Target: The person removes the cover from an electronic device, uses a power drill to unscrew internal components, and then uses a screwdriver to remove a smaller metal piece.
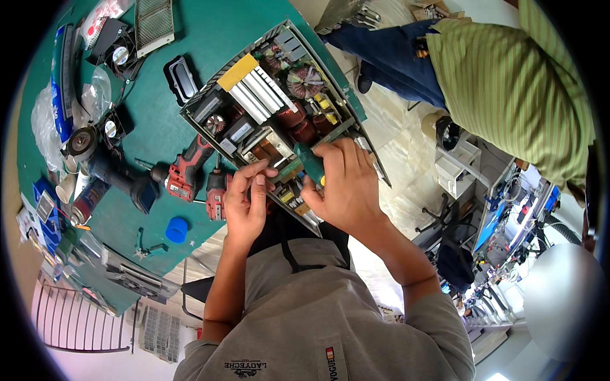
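An opened metal power supply unit [289, 28] lies at the table's edge in front of me, its coils, heatsink fins and circuit boards exposed. My right hand [343, 181] is closed around a green-handled screwdriver [309, 164] with a yellow end, held over the unit's near part; its tip is hidden among the components. Beside it, my left hand [246, 202] hovers at the near left edge of the unit. Its fingers are loosely bent, with the thumb apart, and I see nothing held in them. A silver finned heatsink [257, 92] with a yellow top runs across the middle of the unit.
Left of the unit on the green table [190, 19] lie a red cordless drill [184, 173], another red power tool [217, 193], an angle grinder [105, 162], a blue cap [176, 230] and small fans [121, 56]. A person in a striped green shirt [502, 89] stands at the far right.
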Available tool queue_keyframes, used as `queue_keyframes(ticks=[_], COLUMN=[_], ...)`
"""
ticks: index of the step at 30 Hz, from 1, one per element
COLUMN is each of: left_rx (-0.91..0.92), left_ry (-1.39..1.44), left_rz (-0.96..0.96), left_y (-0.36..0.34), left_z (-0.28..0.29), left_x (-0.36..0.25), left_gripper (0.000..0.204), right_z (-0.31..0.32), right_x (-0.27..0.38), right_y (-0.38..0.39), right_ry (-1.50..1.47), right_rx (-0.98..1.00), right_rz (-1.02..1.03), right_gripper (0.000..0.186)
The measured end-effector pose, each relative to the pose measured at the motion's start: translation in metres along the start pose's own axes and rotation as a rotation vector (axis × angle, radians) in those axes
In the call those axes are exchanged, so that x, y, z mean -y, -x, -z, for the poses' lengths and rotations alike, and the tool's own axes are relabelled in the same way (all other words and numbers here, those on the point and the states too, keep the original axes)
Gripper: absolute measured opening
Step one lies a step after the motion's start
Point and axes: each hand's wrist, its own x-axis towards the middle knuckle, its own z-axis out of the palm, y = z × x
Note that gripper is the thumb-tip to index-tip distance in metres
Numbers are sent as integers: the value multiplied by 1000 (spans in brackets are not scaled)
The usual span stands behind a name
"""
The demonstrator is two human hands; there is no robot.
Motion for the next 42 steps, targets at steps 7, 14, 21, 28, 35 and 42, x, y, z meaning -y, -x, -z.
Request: queue_keyframes(ticks=[7,14,21,28,35,42], left_rx=[5,2,13,45,115,188], left_ry=[-18,0,-8,21,165,575], left_rz=[25,43,46,101,435,539], left_y=[-4,-7,-6,-5,-15,-26], left_z=[-1,-1,-1,-2,-6,-9], left_x=[7,6,2,-6,-26,-23], left_gripper=[24,24,25,25,42,46], right_z=[-1,5,-7,4,47,76], right_x=[2,12,6,1,14,22], right_y=[4,7,10,26,62,93], right_ry=[-19,-84,-49,-132,-238,-319], right_rx=[44,117,-34,-192,-243,-251], right_rz=[-55,-137,-62,-56,-57,-14], right_gripper=[49,44,40,35,37,42])
